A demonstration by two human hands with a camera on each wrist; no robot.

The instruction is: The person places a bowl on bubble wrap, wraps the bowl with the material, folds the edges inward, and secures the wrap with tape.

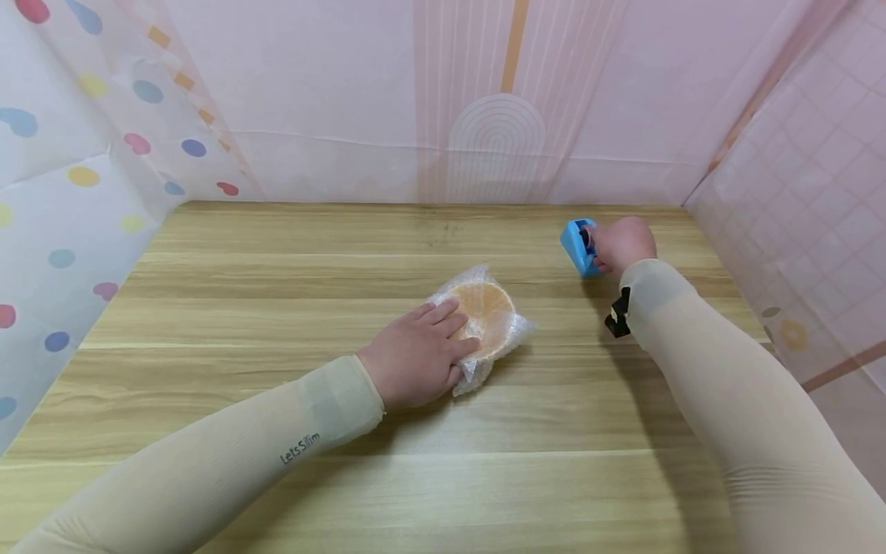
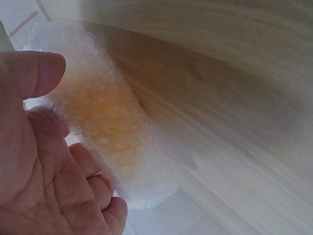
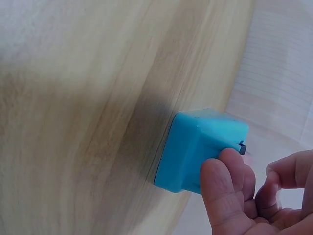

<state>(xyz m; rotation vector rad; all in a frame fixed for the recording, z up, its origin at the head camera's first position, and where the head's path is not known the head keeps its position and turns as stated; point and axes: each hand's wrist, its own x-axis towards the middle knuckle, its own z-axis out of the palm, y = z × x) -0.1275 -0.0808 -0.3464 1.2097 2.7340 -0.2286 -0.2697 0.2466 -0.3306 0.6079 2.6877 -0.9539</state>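
Note:
A flat round orange-slice-patterned item (image 1: 493,308) lies on the table, wrapped in bubble wrap (image 1: 519,329). My left hand (image 1: 414,355) rests on its near left part, with the fingers spread over the top. In the left wrist view the thumb and fingertips of the left hand (image 2: 54,161) lie along the edge of the wrapped item (image 2: 105,127). At the back right, a blue tape dispenser (image 1: 576,248) stands on the table. My right hand (image 1: 626,245) holds it with curled fingers. In the right wrist view, thumb and fingertips meet against the dispenser (image 3: 183,152); anything between them is hidden.
The wood-grain table (image 1: 277,269) ends at a pink patterned wall covering (image 1: 325,100) behind it. A dotted sheet (image 1: 104,223) hangs on the left, and a pink grid sheet (image 1: 824,200) on the right. A black device (image 1: 618,314) sits at the right wrist.

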